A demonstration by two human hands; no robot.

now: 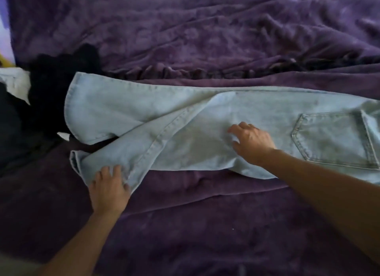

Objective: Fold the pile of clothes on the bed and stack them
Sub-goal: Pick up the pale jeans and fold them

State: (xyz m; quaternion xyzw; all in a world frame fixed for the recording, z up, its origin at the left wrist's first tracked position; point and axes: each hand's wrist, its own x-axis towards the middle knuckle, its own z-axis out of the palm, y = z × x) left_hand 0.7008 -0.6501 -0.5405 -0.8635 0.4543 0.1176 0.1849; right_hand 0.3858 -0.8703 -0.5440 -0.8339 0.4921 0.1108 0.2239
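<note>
Pale blue jeans (205,115) lie stretched across the purple bed, waist and back pocket (333,138) to the right, legs pointing left. The near leg crosses diagonally toward the lower left. My left hand (109,187) rests on that leg's hem end, fingers curled into the denim. My right hand (253,142) lies flat on the thigh area with fingers spread, holding nothing. A heap of black clothes (51,94) sits at the left, partly under the far leg's hem.
A purple blanket (205,39) covers the bed, rumpled at the back. A pale garment (14,80) lies at the far left edge beside the black heap. Bare blanket (205,224) stretches in front of the jeans.
</note>
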